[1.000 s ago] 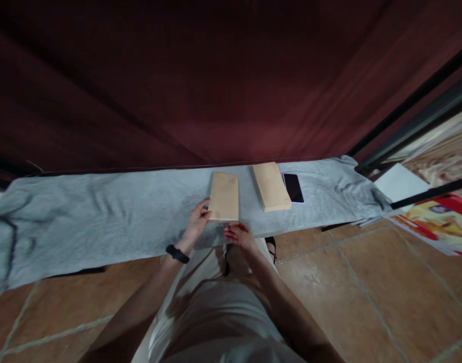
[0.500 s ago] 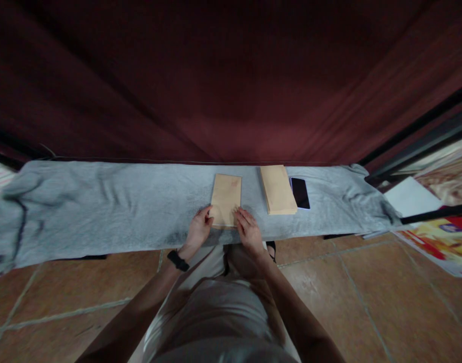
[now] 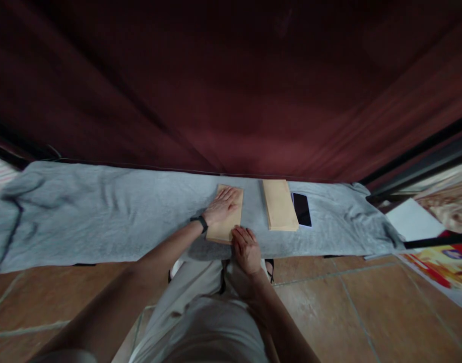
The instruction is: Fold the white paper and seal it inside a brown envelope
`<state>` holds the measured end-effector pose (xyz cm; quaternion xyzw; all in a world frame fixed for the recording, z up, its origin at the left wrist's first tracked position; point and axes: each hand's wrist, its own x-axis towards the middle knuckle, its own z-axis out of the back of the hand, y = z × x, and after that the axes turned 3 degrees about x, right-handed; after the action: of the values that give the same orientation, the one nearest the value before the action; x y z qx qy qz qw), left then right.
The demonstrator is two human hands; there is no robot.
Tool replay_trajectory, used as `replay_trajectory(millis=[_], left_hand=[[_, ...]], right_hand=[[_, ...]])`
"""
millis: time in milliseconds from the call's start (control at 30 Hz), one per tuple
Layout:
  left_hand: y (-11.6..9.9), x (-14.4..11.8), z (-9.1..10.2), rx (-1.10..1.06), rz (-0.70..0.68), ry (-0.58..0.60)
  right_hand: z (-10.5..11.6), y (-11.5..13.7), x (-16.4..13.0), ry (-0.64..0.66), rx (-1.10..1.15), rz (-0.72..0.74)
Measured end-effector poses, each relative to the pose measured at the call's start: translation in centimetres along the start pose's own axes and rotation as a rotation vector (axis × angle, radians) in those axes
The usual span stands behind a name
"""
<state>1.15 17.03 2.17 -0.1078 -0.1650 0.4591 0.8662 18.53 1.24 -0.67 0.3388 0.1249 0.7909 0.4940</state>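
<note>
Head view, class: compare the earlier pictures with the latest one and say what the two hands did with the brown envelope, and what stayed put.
The left hand moved from the envelope's left edge onto its top, lying flat. The right hand came up to its near right corner. The envelope stack, phone and grey cloth stayed put.

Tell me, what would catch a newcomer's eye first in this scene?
Probably the two hands on the tan envelope in the middle of the grey cloth: the left hand lies flat on top, the right hand rests at its near edge. Just to the right sit a stack of similar envelopes and a dark phone, all beneath a big dark red curtain.
</note>
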Motion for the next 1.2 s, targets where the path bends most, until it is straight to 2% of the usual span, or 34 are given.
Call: replay_trajectory(millis=[100,233,633,1200], left_hand=[[1.2,1.2,-0.5,0.024,-0.033,0.038],[1.8,1.5,-1.1,0.083,-0.061,0.088],[1.6,0.4,-1.6,0.061,-0.19,0.142],[-1.3,-5.7,-1.3,-0.091,-0.289,0.149]], right_hand=[[-0.2,0.0,0.0,-0.005,-0.002,0.003],[-0.2,-0.1,0.0,0.007,-0.009,0.002],[-0.1,0.1,0.0,0.0,0.0,0.001],[-0.6,-0.4,-0.5,-0.026,0.039,-0.015]])
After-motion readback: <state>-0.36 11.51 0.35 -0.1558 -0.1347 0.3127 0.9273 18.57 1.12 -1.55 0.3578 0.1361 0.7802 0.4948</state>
